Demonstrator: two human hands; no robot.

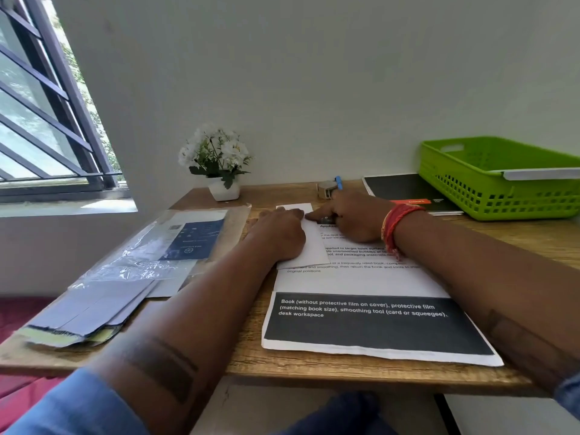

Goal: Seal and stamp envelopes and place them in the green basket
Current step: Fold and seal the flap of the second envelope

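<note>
Fingers of both hands lie on a white envelope [309,243] at mid-table.

The left hand [277,235] lies flat with fingers straight, covering the envelope's left part. The right hand [351,218] presses an extended fingertip [309,216] near the envelope's far edge, its other fingers curled with nothing visibly in them. The envelope rests on a printed sheet [370,321]. The green basket [502,177] stands at the table's [244,356] far right, 1 white envelope [539,173] across its rim.
</note>
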